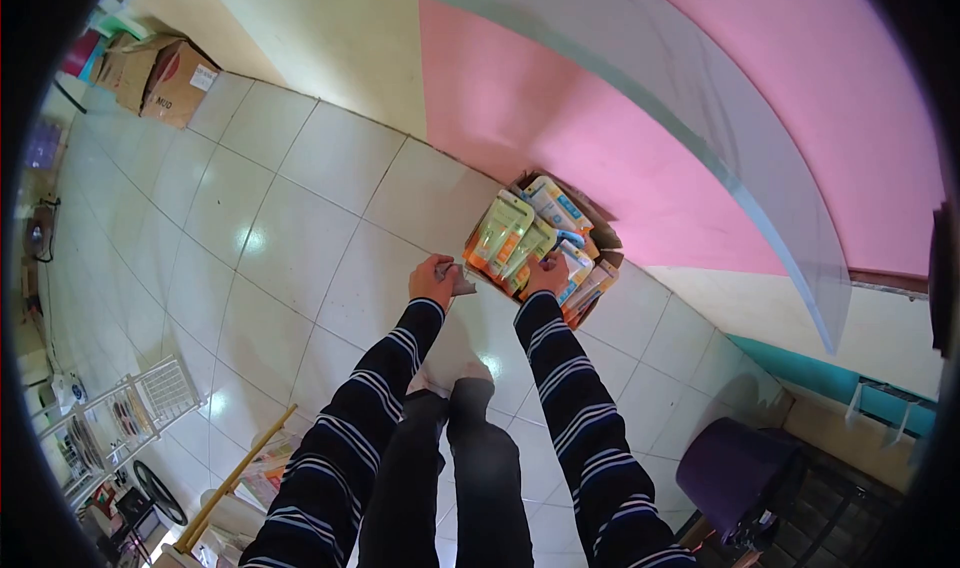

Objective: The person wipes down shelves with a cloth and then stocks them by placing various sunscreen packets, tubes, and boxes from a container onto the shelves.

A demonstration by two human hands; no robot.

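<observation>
Against the pink wall, an open cardboard box (606,230) is filled with several flat retail packs in yellow-green, orange, white and blue. My left hand (432,280) is beside its near left corner, fingers closed on a grey-brown cardboard flap (464,284). My right hand (546,274) reaches over the near side of the box, its fingers curled down among the packs. A yellow-green pack (503,226) lies on top at the left, with another green pack (532,253) just beside my right fingers. What the right fingertips grip is hidden.
A curved glass edge (735,183) juts out above, to the right of the box. Another cardboard box (170,83) stands far left by the wall. A dark purple bin (735,473) is at lower right, a white rack (165,393) at lower left. White tiles (320,228) cover the floor.
</observation>
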